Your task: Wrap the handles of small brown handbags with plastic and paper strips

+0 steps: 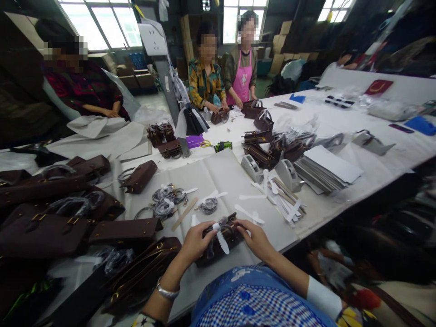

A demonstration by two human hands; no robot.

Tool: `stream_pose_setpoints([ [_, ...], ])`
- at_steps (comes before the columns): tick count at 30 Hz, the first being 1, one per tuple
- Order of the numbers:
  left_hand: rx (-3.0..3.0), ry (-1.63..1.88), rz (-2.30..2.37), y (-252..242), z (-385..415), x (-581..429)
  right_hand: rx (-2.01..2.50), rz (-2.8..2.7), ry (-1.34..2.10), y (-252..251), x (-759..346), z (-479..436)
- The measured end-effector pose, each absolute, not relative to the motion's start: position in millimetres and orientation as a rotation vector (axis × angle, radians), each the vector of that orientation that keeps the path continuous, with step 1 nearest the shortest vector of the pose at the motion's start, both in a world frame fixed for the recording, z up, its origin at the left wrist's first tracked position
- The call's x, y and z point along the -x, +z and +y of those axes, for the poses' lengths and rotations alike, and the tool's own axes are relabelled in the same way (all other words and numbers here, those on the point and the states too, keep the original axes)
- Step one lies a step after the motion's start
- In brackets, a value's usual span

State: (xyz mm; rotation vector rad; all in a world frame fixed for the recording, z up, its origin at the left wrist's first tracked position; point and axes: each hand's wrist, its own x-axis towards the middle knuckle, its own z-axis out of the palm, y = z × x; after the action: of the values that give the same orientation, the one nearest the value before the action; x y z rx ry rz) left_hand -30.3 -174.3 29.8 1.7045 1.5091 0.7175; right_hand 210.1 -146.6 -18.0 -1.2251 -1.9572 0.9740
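My left hand (pixel 196 243) and my right hand (pixel 255 238) both grip a small dark brown handbag (pixel 227 240) at the near edge of the white table (pixel 340 136). A white paper strip (pixel 222 240) lies across the bag between my thumbs, and a plastic-wrapped handle sits on top of it. Fingers of both hands are curled round the bag's ends. More white strips (pixel 250 213) and coiled wrapped straps (pixel 166 200) lie just beyond the bag.
Dark brown handbags (pixel 51 218) are piled at my left. Two grey tape dispensers (pixel 288 175), a stack of grey sheets (pixel 327 170) and more bags (pixel 260 152) sit to the right. Three people work across the table.
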Motion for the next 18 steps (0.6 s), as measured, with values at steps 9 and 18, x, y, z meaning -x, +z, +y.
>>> stream_pose_setpoints([
  [9,-1.394,0.96,1.825,-12,-225,42,1.585,-2.034,1.072,-49,-221,-116],
  [18,-1.952,0.542,1.367,-68,-191,42,1.851,-2.069,1.524,-65,-224,-72],
])
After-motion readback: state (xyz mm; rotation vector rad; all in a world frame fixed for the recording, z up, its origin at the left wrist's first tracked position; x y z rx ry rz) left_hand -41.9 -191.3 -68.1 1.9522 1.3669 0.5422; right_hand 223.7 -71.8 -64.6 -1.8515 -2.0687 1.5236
